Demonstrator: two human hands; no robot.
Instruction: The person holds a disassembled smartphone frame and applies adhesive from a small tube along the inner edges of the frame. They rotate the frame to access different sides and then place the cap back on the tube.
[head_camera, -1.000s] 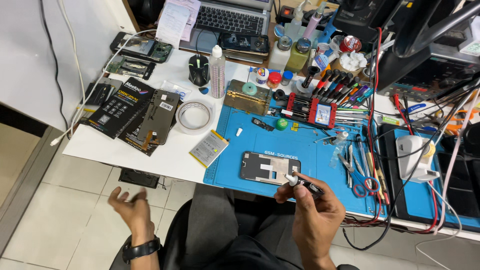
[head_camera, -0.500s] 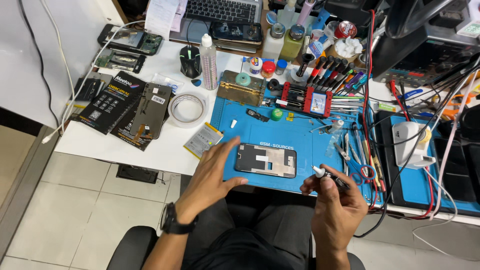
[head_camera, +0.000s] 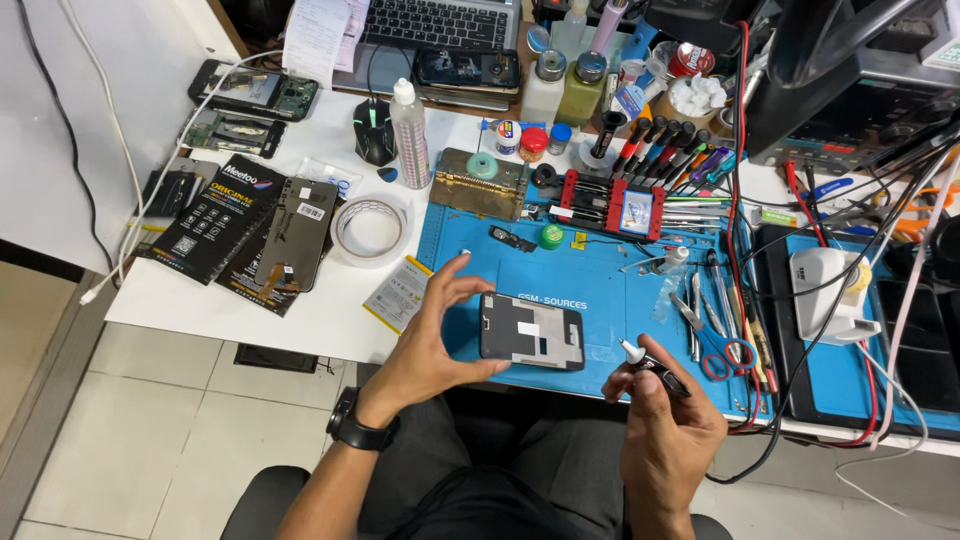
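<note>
Head view: the left hand (head_camera: 425, 345), away from the bench a second ago, now cups open fingers around the phone frame (head_camera: 531, 331) lying on the blue mat (head_camera: 600, 275), while the right hand (head_camera: 665, 425) pinches a small glue tube (head_camera: 650, 365), poised beside it.

Looking down on a white worktable (head_camera: 300, 310), front edge running across the view. Blue work mat (head_camera: 600, 290) spread over its right half, crowded at the back with bottles and tools. Laptop (head_camera: 430, 20) up at the far edge, black mouse (head_camera: 373, 132) just in front. Pale tiled floor (head_camera: 150, 430) below on the left, grey joints showing. White wall (head_camera: 60, 120) on the left. Black chair seat (head_camera: 270, 500) at the bottom. Bright, even light throughout.
</note>
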